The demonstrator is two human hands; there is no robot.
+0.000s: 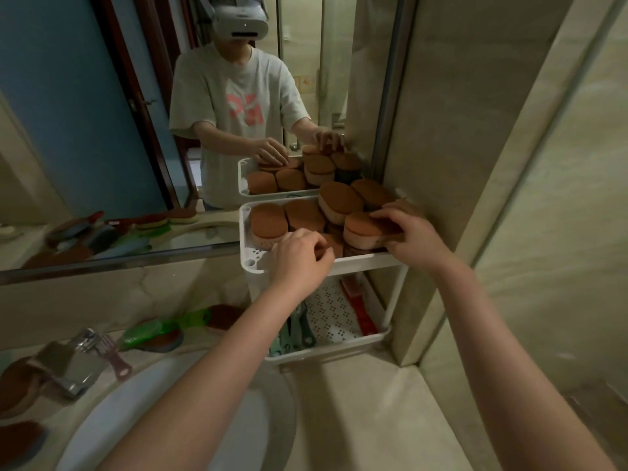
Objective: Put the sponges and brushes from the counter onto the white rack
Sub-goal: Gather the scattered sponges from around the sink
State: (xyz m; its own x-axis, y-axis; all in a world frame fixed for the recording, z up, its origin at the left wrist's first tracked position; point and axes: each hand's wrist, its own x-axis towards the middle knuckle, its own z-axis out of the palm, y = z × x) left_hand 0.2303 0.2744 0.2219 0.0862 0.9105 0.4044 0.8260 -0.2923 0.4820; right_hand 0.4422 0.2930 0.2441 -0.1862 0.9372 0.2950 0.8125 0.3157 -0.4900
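Reaching into white rack (pixel 253 263) top tier, right hand (pixel 413 236) fingers clamped on brown-topped sponge (pixel 360 229), left hand (pixel 299 256) fingers curled over flat sponge (pixel 334 244), grip unclear, green brush (pixel 159 329) on table (pixel 373 419)

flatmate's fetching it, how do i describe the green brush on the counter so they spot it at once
Find the white two-tier rack in the corner by the mirror, then look left along the counter behind the sink basin. The green brush lies between rack and chrome tap, over a round brown pad. It alone there is bright green; its neighbours are brown or dark red.
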